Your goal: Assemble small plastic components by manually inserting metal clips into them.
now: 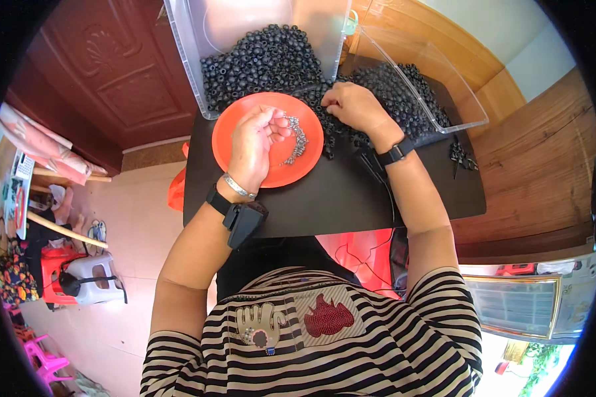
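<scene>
My left hand (pixel 255 142) is over the orange plate (pixel 228 116), its fingers curled in with thumb and forefinger close together. Whatever it holds is too small to make out. Beside those fingertips, small silvery metal pieces (pixel 298 144) lie in a curved heap on the plate. My right hand (pixel 356 106) is to the right of the plate, at the edge of a spread of small black hollow round parts (pixel 391 92). Its fingers are bent and drawn together, and anything between them is hidden.
A clear plastic bin (pixel 189 59) lies tipped at the back, black parts spilling from it onto the dark table (pixel 298 212). Another clear box (pixel 470 122) is at the right over more parts. A dark tool with a cable (pixel 371 165) rests near my right wrist.
</scene>
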`<state>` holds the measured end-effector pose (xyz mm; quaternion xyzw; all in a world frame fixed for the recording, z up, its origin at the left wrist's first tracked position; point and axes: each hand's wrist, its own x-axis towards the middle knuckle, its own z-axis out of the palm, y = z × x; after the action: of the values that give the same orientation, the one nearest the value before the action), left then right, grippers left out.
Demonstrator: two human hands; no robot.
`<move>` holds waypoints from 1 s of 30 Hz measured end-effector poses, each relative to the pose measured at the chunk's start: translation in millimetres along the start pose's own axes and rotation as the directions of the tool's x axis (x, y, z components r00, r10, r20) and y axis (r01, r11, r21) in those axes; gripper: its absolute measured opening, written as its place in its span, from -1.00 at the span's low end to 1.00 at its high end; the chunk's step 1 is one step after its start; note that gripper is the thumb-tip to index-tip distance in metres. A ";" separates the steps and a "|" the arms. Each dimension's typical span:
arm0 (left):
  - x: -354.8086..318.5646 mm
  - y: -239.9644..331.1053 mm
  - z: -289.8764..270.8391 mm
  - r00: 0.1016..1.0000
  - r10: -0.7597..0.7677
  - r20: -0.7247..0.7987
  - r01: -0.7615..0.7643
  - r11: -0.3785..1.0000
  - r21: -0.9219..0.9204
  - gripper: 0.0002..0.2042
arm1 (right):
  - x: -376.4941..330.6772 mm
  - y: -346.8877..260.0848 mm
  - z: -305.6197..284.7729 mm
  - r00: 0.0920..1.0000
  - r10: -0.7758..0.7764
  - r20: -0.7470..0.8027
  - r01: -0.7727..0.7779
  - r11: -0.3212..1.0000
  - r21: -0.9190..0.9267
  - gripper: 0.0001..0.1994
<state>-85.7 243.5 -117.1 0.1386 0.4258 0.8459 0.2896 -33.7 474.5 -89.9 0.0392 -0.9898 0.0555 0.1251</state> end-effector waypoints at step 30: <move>-4.9 0.1 8.2 0.981 -0.134 0.143 0.109 0.980 0.169 -0.76 | -11.7 -63.3 -2.8 0.947 -0.097 -0.307 0.271 0.755 0.598 -0.69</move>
<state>-77.9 245.7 -112.1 0.2001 0.4767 0.7763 0.3607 -15.9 412.8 -83.8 0.1693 -0.8794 0.3768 0.2366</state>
